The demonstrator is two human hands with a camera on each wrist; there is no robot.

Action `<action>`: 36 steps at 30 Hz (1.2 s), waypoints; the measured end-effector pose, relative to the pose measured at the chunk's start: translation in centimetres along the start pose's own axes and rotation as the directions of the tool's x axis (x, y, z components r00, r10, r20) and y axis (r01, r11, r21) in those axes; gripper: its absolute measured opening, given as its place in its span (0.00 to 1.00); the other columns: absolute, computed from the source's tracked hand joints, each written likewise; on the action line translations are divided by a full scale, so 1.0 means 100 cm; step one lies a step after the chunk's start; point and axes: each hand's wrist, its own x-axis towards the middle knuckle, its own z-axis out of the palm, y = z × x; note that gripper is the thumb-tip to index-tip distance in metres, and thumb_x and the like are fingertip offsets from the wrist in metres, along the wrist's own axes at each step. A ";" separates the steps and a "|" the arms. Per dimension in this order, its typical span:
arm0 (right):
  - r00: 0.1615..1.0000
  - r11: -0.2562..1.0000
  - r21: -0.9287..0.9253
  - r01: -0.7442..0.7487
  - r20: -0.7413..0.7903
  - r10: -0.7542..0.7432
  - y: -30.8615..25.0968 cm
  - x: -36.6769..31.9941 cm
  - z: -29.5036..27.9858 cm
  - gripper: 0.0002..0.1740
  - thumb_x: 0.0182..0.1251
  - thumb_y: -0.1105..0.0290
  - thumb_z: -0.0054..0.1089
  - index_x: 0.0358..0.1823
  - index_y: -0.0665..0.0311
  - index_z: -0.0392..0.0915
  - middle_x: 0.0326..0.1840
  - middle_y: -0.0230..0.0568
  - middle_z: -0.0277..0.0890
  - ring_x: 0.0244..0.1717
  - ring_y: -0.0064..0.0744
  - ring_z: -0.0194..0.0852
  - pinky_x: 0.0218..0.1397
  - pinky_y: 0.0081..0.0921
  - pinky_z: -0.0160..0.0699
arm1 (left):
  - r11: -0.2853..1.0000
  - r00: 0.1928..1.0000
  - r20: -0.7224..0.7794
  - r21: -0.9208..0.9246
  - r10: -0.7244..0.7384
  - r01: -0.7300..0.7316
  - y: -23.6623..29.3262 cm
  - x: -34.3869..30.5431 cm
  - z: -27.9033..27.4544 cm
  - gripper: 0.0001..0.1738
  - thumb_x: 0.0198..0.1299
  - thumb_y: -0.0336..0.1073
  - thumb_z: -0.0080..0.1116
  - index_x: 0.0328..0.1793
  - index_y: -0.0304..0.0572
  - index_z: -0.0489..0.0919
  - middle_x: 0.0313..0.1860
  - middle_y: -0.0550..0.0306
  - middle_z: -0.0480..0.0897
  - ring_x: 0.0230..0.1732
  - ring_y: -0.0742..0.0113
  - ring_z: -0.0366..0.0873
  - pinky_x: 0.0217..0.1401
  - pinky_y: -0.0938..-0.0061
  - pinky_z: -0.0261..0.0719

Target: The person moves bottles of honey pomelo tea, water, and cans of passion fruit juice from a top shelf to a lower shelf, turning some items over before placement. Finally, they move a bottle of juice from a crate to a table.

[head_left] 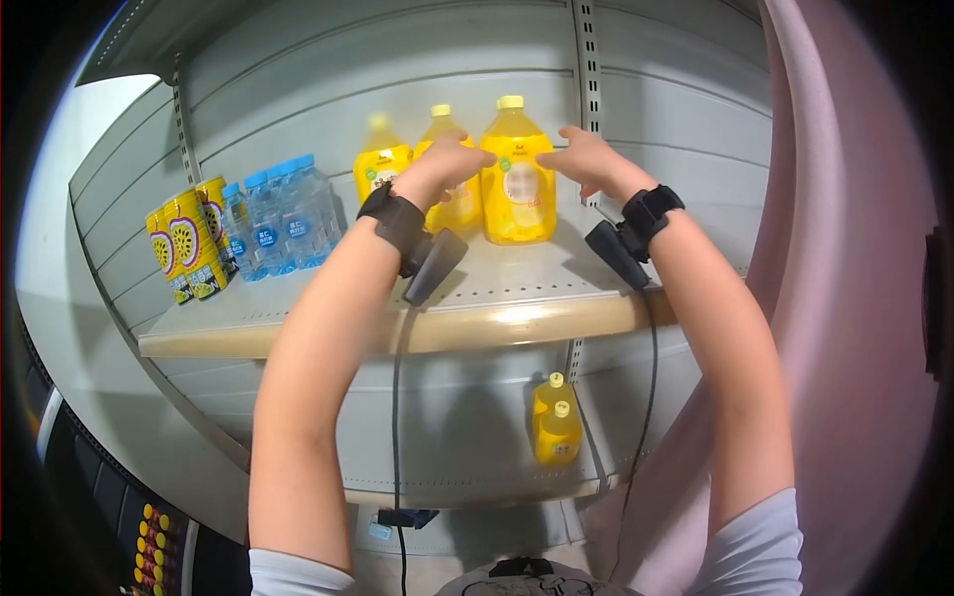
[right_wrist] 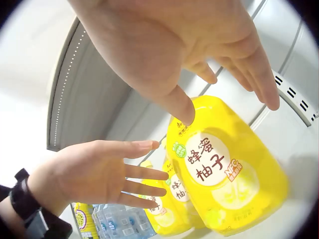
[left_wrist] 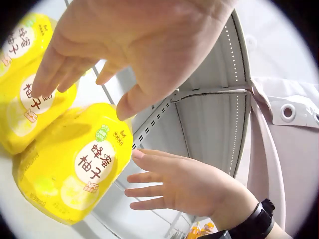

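Open hands flank a yellow juice bottle on the upper shelf

The left hand (head_left: 449,161) and the right hand (head_left: 588,159) are both spread flat, fingers straight and slightly apart, and grip nothing. They stand on either side of the large yellow bottle (head_left: 517,184), palms turned toward it, fingertips close to its shoulder. From the left wrist a gap shows between the right hand's fingers (left_wrist: 144,177) and the bottle's side; whether the left fingertips touch it cannot be told. The bottle stands upright on the upper shelf (head_left: 517,323), toward the back wall, with two more yellow bottles (head_left: 383,164) just beside it on the left. Further left stand a cluster of water bottles (head_left: 283,214) and yellow cans (head_left: 189,243). Below, on the lower shelf, two smaller yellow bottles (head_left: 556,425) stand one behind the other. The left hand and wrist cover part of the middle yellow bottle, the large bottle's label is blurred from the head, and a pink cloth (head_left: 845,258) cuts off the right side
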 end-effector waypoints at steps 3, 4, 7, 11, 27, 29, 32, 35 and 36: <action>0.999 0.998 0.059 0.029 0.041 -0.031 0.002 0.012 0.008 0.45 0.56 0.59 0.57 0.68 0.63 0.40 0.66 0.54 0.52 0.62 0.45 0.58 0.49 0.42 0.75 | 0.997 0.999 0.048 -0.075 -0.015 0.019 0.005 0.010 0.007 0.47 0.52 0.44 0.56 0.71 0.40 0.41 0.65 0.45 0.59 0.60 0.49 0.64 0.51 0.51 0.71; 0.998 0.996 0.085 0.036 0.056 -0.040 0.003 0.013 0.011 0.46 0.56 0.59 0.58 0.69 0.62 0.38 0.66 0.54 0.52 0.62 0.45 0.58 0.49 0.43 0.75 | 0.996 0.999 0.051 -0.087 -0.017 0.022 0.004 0.014 0.010 0.48 0.52 0.44 0.56 0.71 0.41 0.40 0.65 0.45 0.59 0.60 0.48 0.64 0.51 0.50 0.71; 0.984 0.987 0.148 0.056 0.160 -0.079 0.000 0.009 0.013 0.46 0.56 0.61 0.59 0.69 0.59 0.38 0.63 0.52 0.56 0.60 0.44 0.61 0.48 0.43 0.75 | 0.988 0.997 0.078 -0.151 -0.022 0.034 0.008 0.012 0.018 0.43 0.56 0.45 0.54 0.71 0.46 0.42 0.64 0.45 0.60 0.61 0.46 0.62 0.54 0.49 0.69; 0.968 0.938 0.282 0.204 0.085 -0.236 0.012 0.015 0.020 0.39 0.53 0.68 0.60 0.64 0.60 0.48 0.56 0.49 0.64 0.53 0.41 0.68 0.44 0.36 0.77 | 0.965 0.981 0.176 -0.258 0.085 -0.037 0.004 0.012 0.025 0.35 0.59 0.43 0.51 0.69 0.47 0.49 0.63 0.46 0.61 0.62 0.48 0.61 0.53 0.49 0.71; 0.770 0.882 -0.138 0.450 -0.440 -0.462 -0.034 -0.044 -0.011 0.43 0.46 0.70 0.66 0.65 0.62 0.54 0.52 0.50 0.71 0.50 0.46 0.72 0.53 0.31 0.71 | 0.916 0.893 -0.356 -0.187 0.275 -0.356 0.038 -0.034 0.004 0.32 0.55 0.34 0.56 0.66 0.48 0.59 0.50 0.47 0.75 0.48 0.57 0.75 0.33 0.65 0.80; 0.764 0.866 -0.120 0.485 -0.424 -0.486 -0.042 -0.067 -0.019 0.44 0.46 0.71 0.64 0.66 0.62 0.51 0.51 0.51 0.72 0.50 0.47 0.72 0.53 0.33 0.72 | 0.841 0.809 -0.443 -0.191 0.386 -0.505 0.041 -0.058 0.001 0.34 0.54 0.33 0.57 0.67 0.49 0.57 0.51 0.47 0.74 0.47 0.59 0.76 0.34 0.67 0.80; 0.589 0.738 -0.001 0.674 -0.602 -0.539 -0.054 -0.114 -0.013 0.34 0.48 0.81 0.56 0.60 0.65 0.60 0.46 0.59 0.72 0.48 0.50 0.73 0.49 0.33 0.73 | 0.713 0.709 -0.527 -0.249 0.468 -0.656 0.045 -0.106 0.005 0.38 0.52 0.30 0.56 0.69 0.50 0.54 0.55 0.47 0.71 0.52 0.55 0.72 0.44 0.67 0.75; 0.409 0.544 0.040 0.838 -0.705 -0.579 -0.050 -0.134 0.003 0.35 0.46 0.80 0.59 0.60 0.64 0.60 0.47 0.57 0.72 0.49 0.46 0.73 0.50 0.31 0.73 | 0.564 0.614 -0.604 -0.306 0.508 -0.767 0.054 -0.159 0.016 0.41 0.50 0.27 0.53 0.71 0.52 0.49 0.61 0.47 0.66 0.59 0.48 0.65 0.57 0.65 0.67; 0.403 0.516 0.076 0.853 -0.724 -0.560 -0.048 -0.141 0.009 0.36 0.46 0.80 0.60 0.61 0.63 0.59 0.47 0.56 0.72 0.48 0.44 0.74 0.49 0.30 0.73 | 0.536 0.562 -0.631 -0.260 0.535 -0.803 0.050 -0.166 0.018 0.41 0.50 0.26 0.52 0.70 0.50 0.49 0.62 0.47 0.66 0.59 0.49 0.66 0.57 0.66 0.67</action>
